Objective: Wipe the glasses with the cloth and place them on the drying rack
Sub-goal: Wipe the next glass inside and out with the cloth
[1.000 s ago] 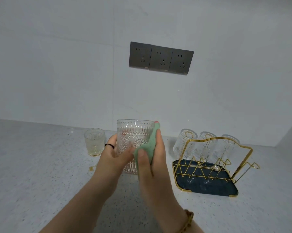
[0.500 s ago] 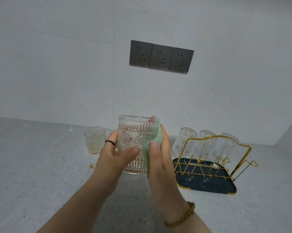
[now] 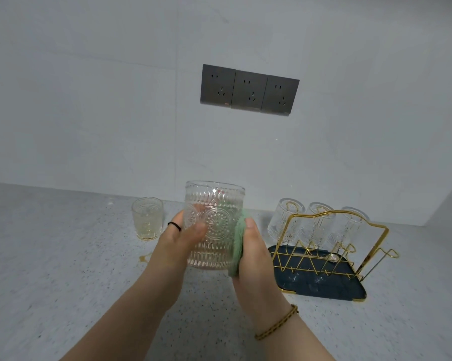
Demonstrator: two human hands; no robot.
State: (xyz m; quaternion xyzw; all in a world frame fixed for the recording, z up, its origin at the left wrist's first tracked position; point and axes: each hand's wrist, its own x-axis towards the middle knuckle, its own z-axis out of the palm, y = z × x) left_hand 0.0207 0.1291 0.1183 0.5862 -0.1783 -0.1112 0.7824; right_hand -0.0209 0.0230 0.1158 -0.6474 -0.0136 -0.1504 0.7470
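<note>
Green cloth clutched by right hand is rubbed on glass gripped by left hand, inversion onto drying rack being judged next.

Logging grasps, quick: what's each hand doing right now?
Left hand: grips the embossed glass.
Right hand: holds the green cloth against that glass.

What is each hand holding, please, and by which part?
Left hand grips the glass by its side wall; right hand holds the green cloth against the opposite side.
</note>
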